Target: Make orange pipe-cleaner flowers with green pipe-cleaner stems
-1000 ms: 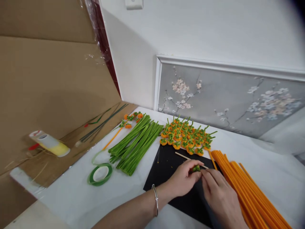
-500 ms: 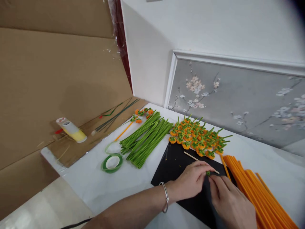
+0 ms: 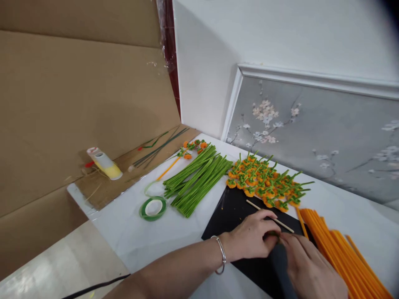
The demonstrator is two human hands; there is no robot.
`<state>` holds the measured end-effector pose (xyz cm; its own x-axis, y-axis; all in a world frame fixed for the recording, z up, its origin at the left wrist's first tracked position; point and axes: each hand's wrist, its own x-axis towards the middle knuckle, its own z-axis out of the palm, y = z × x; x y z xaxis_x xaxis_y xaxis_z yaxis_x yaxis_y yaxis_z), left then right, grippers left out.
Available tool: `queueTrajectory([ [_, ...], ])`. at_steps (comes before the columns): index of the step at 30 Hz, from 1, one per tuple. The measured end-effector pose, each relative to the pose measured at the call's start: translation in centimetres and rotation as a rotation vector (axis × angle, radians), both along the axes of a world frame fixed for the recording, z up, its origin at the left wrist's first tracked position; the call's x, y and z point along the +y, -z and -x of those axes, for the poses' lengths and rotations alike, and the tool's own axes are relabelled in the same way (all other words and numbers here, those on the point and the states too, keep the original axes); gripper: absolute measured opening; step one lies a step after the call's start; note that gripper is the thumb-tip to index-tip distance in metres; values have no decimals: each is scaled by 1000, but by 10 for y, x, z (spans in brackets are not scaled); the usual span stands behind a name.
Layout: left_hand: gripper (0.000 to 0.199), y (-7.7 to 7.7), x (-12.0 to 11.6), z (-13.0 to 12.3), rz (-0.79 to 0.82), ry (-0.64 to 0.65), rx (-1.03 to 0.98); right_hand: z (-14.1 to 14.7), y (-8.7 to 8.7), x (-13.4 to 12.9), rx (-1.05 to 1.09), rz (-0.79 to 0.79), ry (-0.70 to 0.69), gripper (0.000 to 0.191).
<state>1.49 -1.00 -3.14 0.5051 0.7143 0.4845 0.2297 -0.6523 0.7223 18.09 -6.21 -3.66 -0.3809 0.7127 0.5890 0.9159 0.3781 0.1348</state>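
Note:
My left hand, with a silver bangle on its wrist, is closed over the black sheet. Its fingertips pinch a small green fuzzy pipe cleaner piece, mostly hidden by the fingers. My right hand meets it from the right, fingers closed at the same piece. A blurred dark grey shape shows below the fingertips, beside my right hand; its kind cannot be made out. Just beyond my hands a thin wooden stick lies on the sheet, partly covered by my left fingers.
Beyond the sheet lie many orange pipe cleaner pieces with green stems. Green pipe cleaners and green tape lie left, orange pipe cleaners right. A yellow-white spool stands on cardboard. A framed picture leans behind.
The view has swung slightly left. My hands have shifted slightly closer together around the green piece, and the dark grey shape below them has become plainer.

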Motion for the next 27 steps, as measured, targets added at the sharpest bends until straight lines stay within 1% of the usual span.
queueTrajectory([
  [4, 20, 6, 2, -1, -6, -2, 7, -5, -2, 3, 11, -37, -54, 26],
  [8, 18, 4, 2, -3, 24, -37, -17, -9, -7, 3, -1, -61, -115, 24],
  [12, 19, 4, 2, -3, 37, -35, -27, -7, -8, 4, 16, -99, -125, 24],
  [14, 18, 6, 2, -3, 34, -39, -35, -7, -6, 6, 41, -115, -122, 26],
  [20, 18, 8, 0, -3, 57, -36, -38, -17, 5, 10, 9, -113, -218, 24],
  [25, 15, 12, -1, -4, 53, -38, -21, -26, 9, 14, 87, -167, -208, 22],
  [27, 15, 15, -1, -6, 31, -36, -18, -29, 11, 16, 89, -161, -247, 21],
])
